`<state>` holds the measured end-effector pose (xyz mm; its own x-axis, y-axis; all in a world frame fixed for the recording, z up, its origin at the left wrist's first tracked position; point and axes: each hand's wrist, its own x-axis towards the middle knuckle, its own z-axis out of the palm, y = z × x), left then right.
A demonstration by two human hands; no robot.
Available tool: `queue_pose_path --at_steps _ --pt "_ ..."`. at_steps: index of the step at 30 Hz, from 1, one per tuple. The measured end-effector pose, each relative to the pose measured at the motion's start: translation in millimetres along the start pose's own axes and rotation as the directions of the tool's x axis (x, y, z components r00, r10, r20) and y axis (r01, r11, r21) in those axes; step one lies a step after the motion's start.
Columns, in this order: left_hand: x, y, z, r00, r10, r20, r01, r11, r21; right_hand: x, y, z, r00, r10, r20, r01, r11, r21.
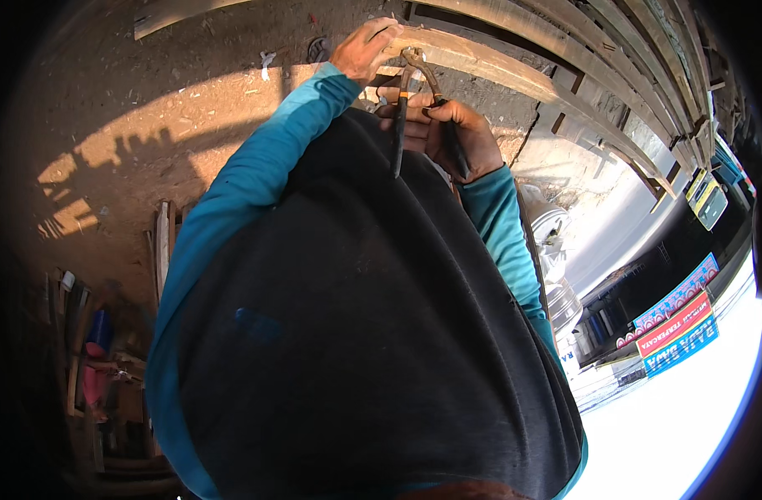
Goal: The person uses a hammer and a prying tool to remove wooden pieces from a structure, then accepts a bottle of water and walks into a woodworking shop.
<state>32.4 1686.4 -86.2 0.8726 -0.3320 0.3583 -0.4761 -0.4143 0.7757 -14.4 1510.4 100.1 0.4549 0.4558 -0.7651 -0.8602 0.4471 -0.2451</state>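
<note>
My left hand [367, 52] grips the end of a long wooden plank [489, 62], its fingers bent over the wood. My right hand [468, 137] holds a pair of pincers [403, 104] with dark handles and worn orange bands. The two handles stand spread apart, one against the palm and thumb, the other near the fingertips. The rusty jaws are at the plank's edge, close to my left hand. Whether a nail sits between the jaws is too small to tell.
More long boards [597, 50] run side by side at the far right. Pale buckets [560, 304] stand beside my right arm. Brown dirt ground [147, 108] with scraps and shadows spreads on the left. Wood pieces [79, 333] and a blue object [100, 331] lie at lower left.
</note>
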Motion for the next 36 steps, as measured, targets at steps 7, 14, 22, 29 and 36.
queue_pose_path --at_steps 7,14,22,29,36 --pt "-5.5 -3.6 8.4 0.999 -0.031 -0.035 0.032 0.999 0.024 -4.5 3.3 -6.2 0.998 0.038 -0.050 -0.038 0.999 -0.005" --pt "-8.3 -1.6 9.1 0.995 -0.099 -0.020 0.099 0.995 -0.002 -3.8 0.5 8.9 0.998 -0.003 -0.064 0.006 0.999 0.051" --pt "-5.3 -1.0 5.1 0.993 -0.115 -0.009 0.115 0.993 -0.035 6.9 4.2 20.5 0.995 -0.002 -0.105 0.022 0.982 0.189" --pt "6.2 1.7 -6.2 0.991 -0.127 0.032 0.129 0.988 -0.083 0.2 -8.9 -15.9 0.995 -0.023 -0.102 0.001 0.978 -0.210" --pt "6.7 -10.6 4.4 0.990 -0.135 0.037 0.137 0.988 -0.070 2.1 -23.1 -43.1 0.990 0.046 -0.131 -0.093 0.920 -0.380"
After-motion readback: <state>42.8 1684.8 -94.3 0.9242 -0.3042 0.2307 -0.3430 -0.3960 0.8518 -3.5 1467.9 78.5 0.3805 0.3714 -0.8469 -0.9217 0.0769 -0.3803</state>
